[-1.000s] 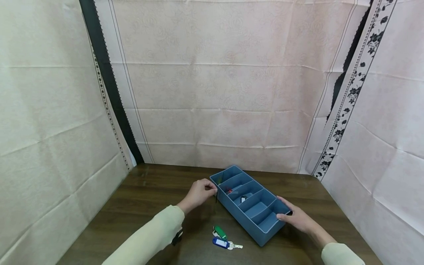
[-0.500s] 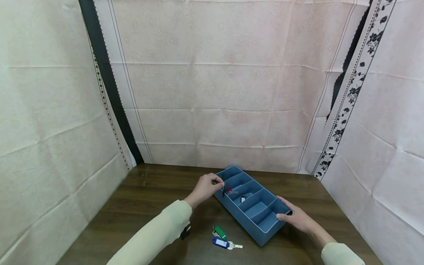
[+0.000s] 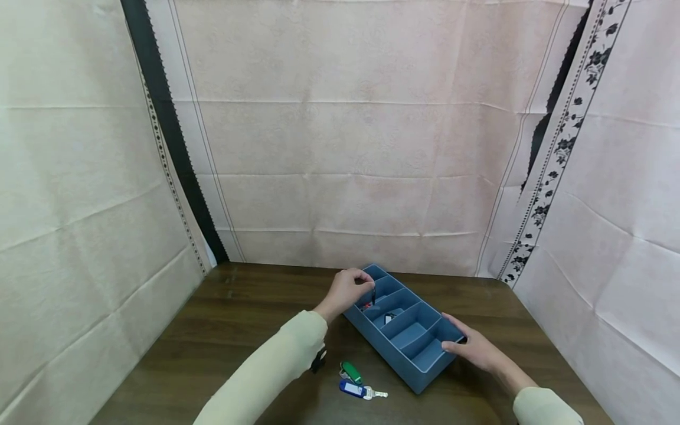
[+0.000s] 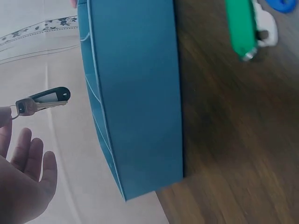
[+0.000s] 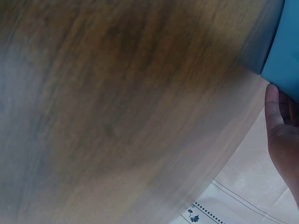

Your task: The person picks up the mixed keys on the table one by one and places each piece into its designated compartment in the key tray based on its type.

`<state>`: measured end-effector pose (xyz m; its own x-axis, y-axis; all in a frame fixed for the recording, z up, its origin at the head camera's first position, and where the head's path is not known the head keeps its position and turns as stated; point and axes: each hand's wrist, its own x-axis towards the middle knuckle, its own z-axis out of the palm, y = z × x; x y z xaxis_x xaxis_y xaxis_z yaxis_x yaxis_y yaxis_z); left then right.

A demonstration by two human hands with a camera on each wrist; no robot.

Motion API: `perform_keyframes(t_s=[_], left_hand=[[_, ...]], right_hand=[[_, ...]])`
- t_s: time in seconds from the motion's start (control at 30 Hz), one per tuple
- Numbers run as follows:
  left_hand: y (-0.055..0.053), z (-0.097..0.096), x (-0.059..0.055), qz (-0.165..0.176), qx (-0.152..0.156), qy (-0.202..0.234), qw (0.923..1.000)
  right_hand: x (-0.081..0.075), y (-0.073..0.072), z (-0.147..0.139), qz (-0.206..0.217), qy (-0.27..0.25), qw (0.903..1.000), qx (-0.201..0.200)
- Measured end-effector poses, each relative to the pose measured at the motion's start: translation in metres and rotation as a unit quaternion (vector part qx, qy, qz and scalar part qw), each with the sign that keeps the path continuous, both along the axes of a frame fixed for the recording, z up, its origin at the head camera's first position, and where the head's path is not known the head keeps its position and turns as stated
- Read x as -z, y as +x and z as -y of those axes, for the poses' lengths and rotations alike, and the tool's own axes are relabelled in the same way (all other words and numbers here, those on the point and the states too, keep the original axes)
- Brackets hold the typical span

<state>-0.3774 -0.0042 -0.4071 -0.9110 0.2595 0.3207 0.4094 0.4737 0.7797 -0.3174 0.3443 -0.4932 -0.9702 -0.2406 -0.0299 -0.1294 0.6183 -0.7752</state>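
Note:
My left hand [image 3: 345, 291] pinches the ring of a key with a black key tag [image 4: 49, 96]. In the head view this tag hangs over the far part of a blue divided box [image 3: 394, 356]. At the box's near right end, my right hand [image 3: 473, 348] grips the wall, thumb at the rim. A small red item [image 3: 366, 306] lies in a compartment below my left hand, partly hidden. One compartment nearer holds a small white-and-black item [image 3: 389, 319], too small to make out.
On the brown wooden table [image 3: 255, 307], a green key tag [image 3: 351, 372] and a blue key tag [image 3: 352, 388] with keys lie left of the box's near end. Pale cloth [image 3: 340, 147] hangs behind the table and along both sides.
My left hand has moved right and slightly away, carrying the key with the black tag from the box's left side to above its compartments. My right hand stays on the box.

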Motion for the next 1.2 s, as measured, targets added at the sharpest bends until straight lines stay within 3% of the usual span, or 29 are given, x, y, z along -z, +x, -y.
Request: perform_keyframes(t_s=[0.5,0.9,1.1,1.2], left_hand=[[-0.010,-0.034,-0.004,0.008,-0.004,0.032,0.9994],[-0.015,-0.049,0.011,0.027,-0.017,0.057,0.9979],[-0.017,-0.051,0.018,0.045,-0.015,0.042,0.9980],[-0.018,-0.052,0.020,0.051,0.001,0.025,0.9984]], right_hand=[[-0.001,0.001,0.000,-0.001,0.002,1.0000,0.002],[0.001,0.002,-0.001,-0.004,0.005,1.0000,0.001],[0.000,0.001,0.000,-0.007,0.003,1.0000,-0.005],[-0.001,0.001,0.000,-0.007,0.000,0.9999,-0.007]])
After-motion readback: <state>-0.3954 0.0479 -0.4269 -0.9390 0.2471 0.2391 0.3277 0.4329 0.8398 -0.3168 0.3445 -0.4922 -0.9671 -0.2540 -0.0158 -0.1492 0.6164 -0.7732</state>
